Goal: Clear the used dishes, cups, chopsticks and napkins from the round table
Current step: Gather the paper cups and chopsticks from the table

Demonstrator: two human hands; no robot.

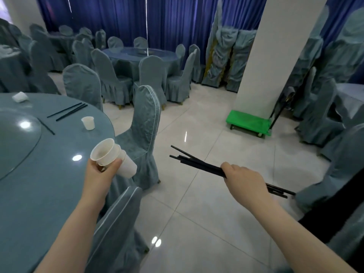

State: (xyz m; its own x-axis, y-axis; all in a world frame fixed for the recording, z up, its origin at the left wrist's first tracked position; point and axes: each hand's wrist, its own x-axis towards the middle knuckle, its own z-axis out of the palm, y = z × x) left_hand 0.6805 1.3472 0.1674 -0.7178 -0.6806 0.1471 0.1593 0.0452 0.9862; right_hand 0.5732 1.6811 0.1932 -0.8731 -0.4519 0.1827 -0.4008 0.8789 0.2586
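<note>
left grip (pixel 103 170) clasps stacked cups (pixel 113 157) over the table's (pixel 39 194) edge; right grip (pixel 243 179) clasps black chopsticks (pixel 199 164) mid-length.

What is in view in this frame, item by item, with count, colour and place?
stacked cups: several, white, nested in left hand
upright cup: one, white, on round table
tipped cup: one, white, far table side
loose chopsticks: a few, black, on table
held chopsticks: bundle, black, in right hand
round table: one, blue-grey, left
covered chairs: many, blue-grey, around tables
trolley: one, green, by pillar
pillar: one, white, right of centre
left hand: holds cups
right hand: grips chopsticks
</note>
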